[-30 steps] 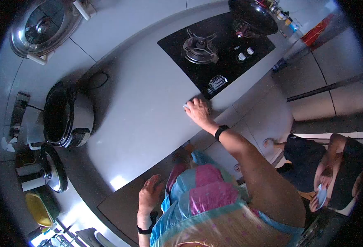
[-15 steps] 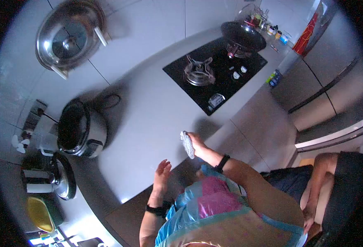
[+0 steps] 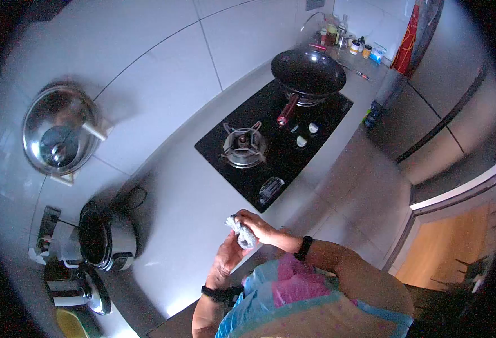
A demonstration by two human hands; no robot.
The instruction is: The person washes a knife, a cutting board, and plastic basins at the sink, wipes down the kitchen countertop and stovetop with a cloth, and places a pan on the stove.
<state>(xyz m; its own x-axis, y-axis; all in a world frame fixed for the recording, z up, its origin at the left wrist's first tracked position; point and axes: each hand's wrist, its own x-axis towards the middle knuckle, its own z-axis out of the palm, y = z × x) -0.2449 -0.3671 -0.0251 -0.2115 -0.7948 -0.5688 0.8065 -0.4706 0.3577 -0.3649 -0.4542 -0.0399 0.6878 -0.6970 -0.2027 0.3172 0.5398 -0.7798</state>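
A crumpled grey-and-white cloth [image 3: 241, 234] is between my two hands, over the front edge of the counter. My right hand [image 3: 257, 227] grips it from the upper right. From the lower left, my left hand [image 3: 229, 254] closes on its lower end; some of those fingertips are hidden by the cloth. Just beyond the hands lies the black gas hob [image 3: 265, 143], with a bare burner [image 3: 244, 145] on its near side. A dark wok [image 3: 309, 73] sits over the far burner, its red handle pointing toward me.
A rice cooker [image 3: 121, 242] with its lid off stands on the left of the counter [image 3: 172, 225]. Near it are a pot lid [image 3: 97, 290] and a yellow bowl [image 3: 70, 323]. A steel lid [image 3: 59, 132] hangs on the wall. Bottles [image 3: 354, 46] line the far corner.
My left hand has come up to the cloth, which only my right hand held before. The view has shifted, and the other person at the right is out of sight.
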